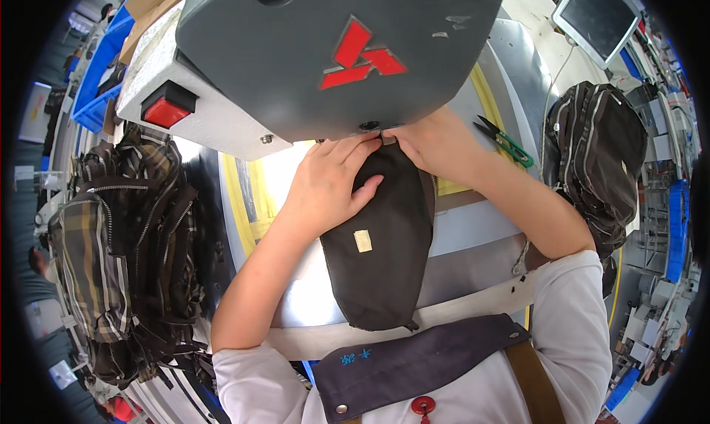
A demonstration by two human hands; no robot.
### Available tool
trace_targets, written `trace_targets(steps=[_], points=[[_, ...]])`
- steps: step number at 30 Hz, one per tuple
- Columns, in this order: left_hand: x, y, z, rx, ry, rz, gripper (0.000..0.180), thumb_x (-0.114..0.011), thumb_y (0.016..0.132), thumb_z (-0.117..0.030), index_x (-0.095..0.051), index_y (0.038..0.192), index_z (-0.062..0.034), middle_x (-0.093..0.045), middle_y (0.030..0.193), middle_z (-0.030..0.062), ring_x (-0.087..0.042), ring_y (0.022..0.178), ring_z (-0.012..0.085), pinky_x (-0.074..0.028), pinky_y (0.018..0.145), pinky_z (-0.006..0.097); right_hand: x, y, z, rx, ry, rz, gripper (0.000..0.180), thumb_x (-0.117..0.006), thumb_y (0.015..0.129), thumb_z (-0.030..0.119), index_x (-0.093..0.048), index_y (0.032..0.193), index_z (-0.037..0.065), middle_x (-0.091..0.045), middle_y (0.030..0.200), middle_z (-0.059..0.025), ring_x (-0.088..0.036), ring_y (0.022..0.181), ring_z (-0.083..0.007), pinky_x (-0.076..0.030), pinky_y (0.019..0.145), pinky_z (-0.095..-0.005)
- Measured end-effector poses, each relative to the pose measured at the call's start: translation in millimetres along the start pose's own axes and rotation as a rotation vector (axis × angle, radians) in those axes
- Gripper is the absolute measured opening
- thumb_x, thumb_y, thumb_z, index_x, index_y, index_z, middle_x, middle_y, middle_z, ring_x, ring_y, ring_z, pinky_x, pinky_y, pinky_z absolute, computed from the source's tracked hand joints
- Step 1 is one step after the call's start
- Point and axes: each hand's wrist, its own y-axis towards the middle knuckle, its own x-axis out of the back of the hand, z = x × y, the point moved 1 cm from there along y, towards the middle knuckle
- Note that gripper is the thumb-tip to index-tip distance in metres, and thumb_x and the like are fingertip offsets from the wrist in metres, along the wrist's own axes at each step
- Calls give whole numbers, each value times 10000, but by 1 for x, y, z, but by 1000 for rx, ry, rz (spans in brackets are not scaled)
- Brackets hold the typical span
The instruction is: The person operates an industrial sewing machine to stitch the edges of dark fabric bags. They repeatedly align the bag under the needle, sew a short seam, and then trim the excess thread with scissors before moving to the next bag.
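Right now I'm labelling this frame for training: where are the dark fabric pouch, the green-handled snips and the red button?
dark fabric pouch (384, 261), head view, middle of its body.
green-handled snips (510, 144), head view, on the handle.
red button (165, 112), head view, its top face.

A dark brown fabric pouch (384, 239), rounded at its lower end, lies lengthwise on the table directly below the grey sewing machine head (333, 54), its narrow top tucked under it. A small pale label sits mid-panel.

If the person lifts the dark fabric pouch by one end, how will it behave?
The dark fabric pouch would probably sag, since it lies soft under the left hand and right hand. It looks light and unlikely to roll or slip.
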Motion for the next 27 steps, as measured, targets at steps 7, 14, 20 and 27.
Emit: trace_targets(steps=[7,14,20,27], points=[[-4,-4,1,-22,12,-41,452,-715,749,-167,-606,1172,-54,-604,1196,75,-572,1113,286,-460,940,400,0,-17,-2,51,-33,107,247,-604,769,52,-635,1013,28,-658,1084,-76,-618,1038,-236,-527,854,-355],[0,-4,0,2,29,-19,468,-715,754,-185,-604,1190,-58,-594,1228,71,-577,1095,278,-448,953,399,-1,-22,4,86,-164,206,270,-579,803,87,-616,1051,-10,-645,1165,-114,-614,1094,-234,-529,886,-343],[-2,-7,4,23,-4,-23,474,-722,746,-195,-605,1187,-66,-593,1229,63,-584,1071,283,-457,935,397,4,-20,6,101,-167,216,281,-579,805,93,-613,1065,-6,-640,1176,-111,-604,1117,-229,-526,900,-341],[1,-5,3,27,22,-1,466,-725,747,-202,-608,1176,-62,-594,1233,55,-587,1071,281,-460,920,397,6,-18,7,116,-191,247,281,-580,802,102,-615,1059,-4,-642,1169,-102,-601,1121,-224,-521,908,-335]])
